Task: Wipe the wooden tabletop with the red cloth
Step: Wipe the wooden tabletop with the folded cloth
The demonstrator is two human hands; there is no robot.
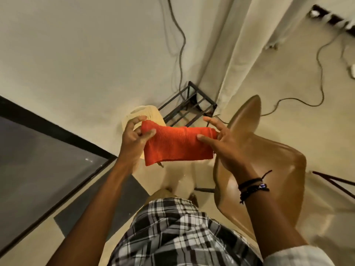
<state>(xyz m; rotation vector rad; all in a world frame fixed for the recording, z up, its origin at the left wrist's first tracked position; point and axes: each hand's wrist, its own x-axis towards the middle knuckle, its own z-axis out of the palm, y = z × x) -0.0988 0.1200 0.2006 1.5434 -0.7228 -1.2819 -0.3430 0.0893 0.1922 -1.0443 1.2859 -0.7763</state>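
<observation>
Down past the plaid shorts [172, 233], out in front of the waist, the red cloth [178, 146] is hanging in mid-air between both hands. Its long side is running left to right, pretty much level, with the top edge bunching up and the rest drooping toward the floor [192, 173]. The left hand [134, 139] is gripping the left end, thumb on the near face and curled fingers wrapping behind it, forearm reaching straight out. The right hand [226, 144] is pinching the right end, thumb lying flat on the near face, while the forefinger [211, 121] is sticking out straight above the cloth. Black string bracelets [251, 187] are sitting on that wrist.

Just under the right arm a glossy brown chair [272, 162] is standing, its seat right below that hand. Off to the left a black-framed grey panel [38, 160] is slanting across the corner; can't tell what it's made of. Behind the cloth a cream plastic basket [148, 111] is peeking out, partly covered by the left hand and the cloth, and next to it a black metal rack [190, 106] is sitting against the wall [76, 54]. Farther back, cables [181, 45] are trailing down the wall beside a pale curtain [249, 45], and way off right something like a power strip [332, 20] is lying, pretty blurry.
</observation>
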